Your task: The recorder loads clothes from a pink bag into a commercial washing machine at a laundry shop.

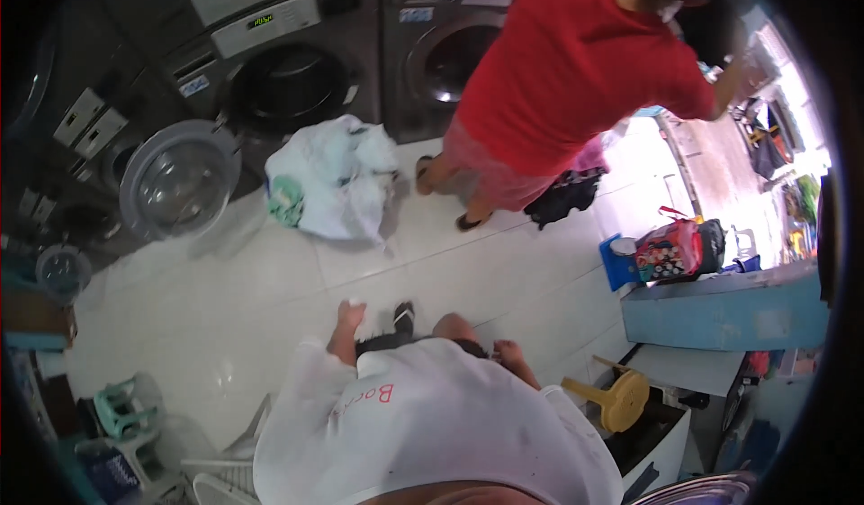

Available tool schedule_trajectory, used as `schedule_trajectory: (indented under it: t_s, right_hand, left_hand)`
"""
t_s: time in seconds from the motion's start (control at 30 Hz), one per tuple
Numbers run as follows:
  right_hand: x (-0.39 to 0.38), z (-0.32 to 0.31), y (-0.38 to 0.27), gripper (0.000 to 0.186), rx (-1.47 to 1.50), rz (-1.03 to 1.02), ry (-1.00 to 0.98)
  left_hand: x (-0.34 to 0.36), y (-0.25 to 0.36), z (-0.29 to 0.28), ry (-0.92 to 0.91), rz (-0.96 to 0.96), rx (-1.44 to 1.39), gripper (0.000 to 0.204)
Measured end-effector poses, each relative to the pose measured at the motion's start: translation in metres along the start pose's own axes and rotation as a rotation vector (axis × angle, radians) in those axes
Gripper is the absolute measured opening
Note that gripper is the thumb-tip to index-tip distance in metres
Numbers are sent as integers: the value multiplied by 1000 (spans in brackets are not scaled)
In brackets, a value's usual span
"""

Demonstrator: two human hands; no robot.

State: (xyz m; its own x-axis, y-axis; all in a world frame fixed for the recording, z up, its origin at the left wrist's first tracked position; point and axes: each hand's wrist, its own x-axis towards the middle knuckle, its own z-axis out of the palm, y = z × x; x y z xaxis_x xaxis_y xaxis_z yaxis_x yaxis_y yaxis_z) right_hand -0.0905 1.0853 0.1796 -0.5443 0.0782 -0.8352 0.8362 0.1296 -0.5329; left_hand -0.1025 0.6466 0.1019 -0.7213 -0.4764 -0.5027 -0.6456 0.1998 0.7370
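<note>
My left hand [350,312] hangs beside my body above the white tiled floor [225,325], fingers curled; whether the small pale spot at them is an object is unclear. My right hand [508,354] is on my other side, fingers curled, contents too small to make out. It is nearest a yellow plastic stool [623,400]. Ahead, a large white bag of laundry [328,172] with green cloth sits on the floor before the dark front-loading machines [288,91]. My torso in a white shirt fills the lower middle.
A person in red [576,82] stands ahead right, beside dark cloth [562,199]. An open washer door [180,181] juts out at left. Green stools [126,410] stand lower left. A red patterned bag [668,251] and blue counter [720,311] line the right, by the bright opening.
</note>
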Motion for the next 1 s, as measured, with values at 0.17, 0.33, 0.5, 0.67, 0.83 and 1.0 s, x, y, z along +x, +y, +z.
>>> schedule_trajectory:
  t_s: [0.17,0.33,0.5,0.67,0.83,1.0]
  right_hand:
    - [-4,59,-17,25,-235,-157,41]
    - [36,34,19,16,-622,-353,-220]
    - [-38,68,-47,15,99,-68,212]
    - [-79,59,39,16,217,-48,144]
    - [-122,59,303,16,715,523,318]
    - [-142,187,128,20,459,468,305]
  left_hand:
    - [-2,62,-51,42,-257,-710,15]
    - [52,138,-87,7,-118,-969,14]
    - [140,164,-125,-45,-89,-1008,14]
    - [242,203,-117,-8,-162,-951,15]
    - [347,156,-139,145,-299,-612,24]
    - [441,130,-70,315,-141,-312,28]
